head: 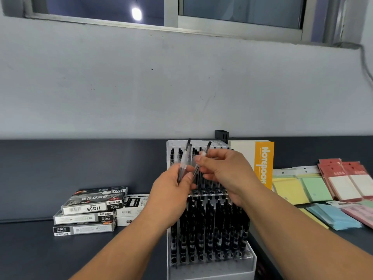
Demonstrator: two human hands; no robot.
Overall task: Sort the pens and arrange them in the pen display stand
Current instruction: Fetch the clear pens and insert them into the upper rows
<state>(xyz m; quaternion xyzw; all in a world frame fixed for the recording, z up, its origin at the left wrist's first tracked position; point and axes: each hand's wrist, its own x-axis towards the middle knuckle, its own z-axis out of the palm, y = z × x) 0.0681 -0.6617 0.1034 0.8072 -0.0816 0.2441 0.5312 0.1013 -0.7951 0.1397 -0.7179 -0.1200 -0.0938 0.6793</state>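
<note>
A clear acrylic pen display stand [250, 265] stands on the dark table in front of me, its tiers filled with several black pens [203, 229]. My left hand [171, 188] holds a small bunch of clear-barrelled black pens [184, 158] upright above the stand's upper tier. My right hand [226, 170] pinches one pen [202, 158] from that bunch, tilted with its black cap pointing up and right. Both hands hide much of the upper tier.
A stack of pen boxes [90, 209] lies to the left of the stand. An orange and white notebook [264, 164] leans behind the stand on the right. Coloured sticky-note pads [314, 188] and red packs [347, 178] cover the right side of the table.
</note>
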